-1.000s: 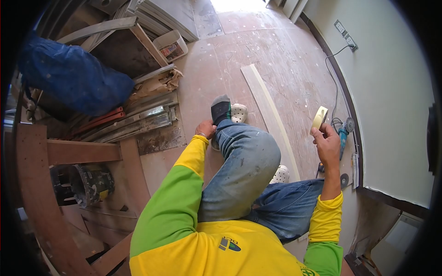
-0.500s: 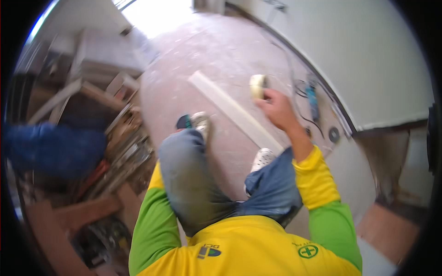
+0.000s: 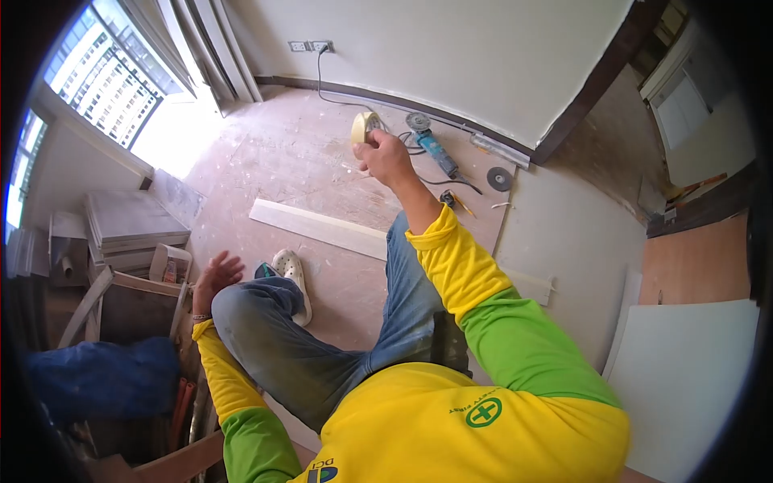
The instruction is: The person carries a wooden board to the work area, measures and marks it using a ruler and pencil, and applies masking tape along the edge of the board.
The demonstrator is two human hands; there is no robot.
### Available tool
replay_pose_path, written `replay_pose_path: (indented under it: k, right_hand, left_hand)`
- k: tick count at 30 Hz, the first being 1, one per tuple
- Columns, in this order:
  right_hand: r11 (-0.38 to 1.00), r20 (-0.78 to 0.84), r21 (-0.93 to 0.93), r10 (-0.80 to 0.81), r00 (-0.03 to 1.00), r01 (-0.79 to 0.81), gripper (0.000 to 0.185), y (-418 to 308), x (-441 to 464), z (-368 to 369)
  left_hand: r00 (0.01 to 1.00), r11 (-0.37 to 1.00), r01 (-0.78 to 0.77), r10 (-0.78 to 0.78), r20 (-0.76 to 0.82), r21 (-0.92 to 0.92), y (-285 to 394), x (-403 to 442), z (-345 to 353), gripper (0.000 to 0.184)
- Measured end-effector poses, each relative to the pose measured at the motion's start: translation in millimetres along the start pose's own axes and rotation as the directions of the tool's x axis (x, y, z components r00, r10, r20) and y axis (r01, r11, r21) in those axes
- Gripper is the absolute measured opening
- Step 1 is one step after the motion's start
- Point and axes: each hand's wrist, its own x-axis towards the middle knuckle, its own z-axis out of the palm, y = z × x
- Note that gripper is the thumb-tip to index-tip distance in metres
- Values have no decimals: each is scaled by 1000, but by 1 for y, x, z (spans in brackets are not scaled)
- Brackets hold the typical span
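Note:
My right hand [image 3: 386, 158] grips a roll of cream masking tape [image 3: 363, 129], held up in front of me over the floor. Beside my bent left knee is my left hand [image 3: 219, 274], its fingers spread and holding nothing. A long pale board [image 3: 318, 227] lies on the floor ahead of my legs, its right end hidden behind my right knee. To the right of the tape, a teal angle grinder [image 3: 436, 153] rests on the floor with its cord around it. A dark grinding disc [image 3: 499, 179] lies next to it.
Stacked panels [image 3: 133, 221] and wood scraps crowd the left side, with a blue bag [image 3: 105, 378] nearer me. The grinder's cord runs to a wall outlet [image 3: 310, 46]. A white panel [image 3: 684, 382] stands at the right. A pencil [image 3: 465, 205] lies near the grinder.
My view has swung to the right and up. My left hand has come into sight beside the knee. The right hand still holds the tape roll.

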Motion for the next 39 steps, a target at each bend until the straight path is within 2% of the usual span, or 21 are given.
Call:
replay_pose_path:
  k: [2, 3, 5, 6, 8, 10, 11, 12, 14, 15, 18, 20, 24, 26, 28, 35, 38, 39]
  right_hand:
    - [999, -72, 23, -33, 997, 35, 30, 3, -3, -12]
    - [1000, -96, -7, -14, 995, 14, 30, 8, -3, -14]
    - [994, -127, -110, -25, 992, 11, 29, 23, -2, -13]
    - [994, -136, -104, -30, 990, 15, 29, 23, -4, -13]
    - [955, 2, -288, -74, 997, 72, 29, 22, -17, -8]
    - [937, 162, -314, -103, 981, 151, 30, 19, -27, -4]
    - [932, 215, -304, -138, 967, 200, 31, 19, -33, -2]
    - [934, 293, -299, -103, 951, 193, 31, 15, -37, -2]
    - [918, 333, -334, -96, 938, 212, 31, 12, -43, -1]
    - [920, 326, -335, -90, 941, 204, 31, 12, -45, -1]
    - [924, 322, -327, -87, 943, 197, 31, 9, -47, -4]
    - [940, 257, -293, -98, 961, 174, 31, 7, -50, -6]
    - [953, 219, -266, -87, 972, 145, 31, 5, -51, -10]
    - [957, 221, -256, -80, 972, 137, 31, 4, -50, -11]
    - [958, 222, -257, -67, 973, 125, 31, 4, -49, -11]
    - [953, 231, -279, -55, 971, 120, 31, 6, -40, 4]
    - [958, 266, -258, -55, 962, 126, 31, 5, -38, 16]
    - [958, 278, -256, -56, 959, 130, 31, 2, -39, 19]
  left_hand:
    - [947, 943, 321, -322, -1, 90, 11, -18, 23, 52]
    - [967, 967, 256, -256, 3, 18, 11, -22, 34, 52]
    - [965, 965, 262, -261, 34, -14, 13, -28, 29, 53]
    - [961, 960, 273, -270, 61, -59, 15, -29, 26, 53]
    - [963, 964, 264, -263, 61, -10, 31, -43, 31, 54]
    - [985, 985, 174, -174, 25, -12, 45, -60, 39, 52]
    - [980, 980, 200, -200, 13, -6, 51, -66, 34, 52]
    - [979, 979, 203, -203, 18, 1, 55, -74, 39, 52]
    - [989, 989, 147, -146, -35, 27, 64, -93, 57, 53]
    - [992, 993, 105, -101, -81, 52, 66, -103, 71, 53]
    - [995, 994, 75, -70, -67, 76, 71, -118, 89, 54]
    - [996, 994, 69, -64, -61, 85, 68, -116, 95, 55]
    - [982, 988, 153, -149, -117, 30, 59, -103, 93, 54]
    - [979, 985, 171, -167, -117, 19, 56, -99, 94, 53]
    - [981, 982, 187, -187, -50, -16, 57, -96, 94, 53]
    - [976, 988, 153, -149, -161, 12, 54, -91, 92, 53]
    - [980, 994, 111, -110, -167, 1, 50, -91, 86, 54]
    - [986, 993, 116, -119, -114, -27, 50, -90, 86, 53]
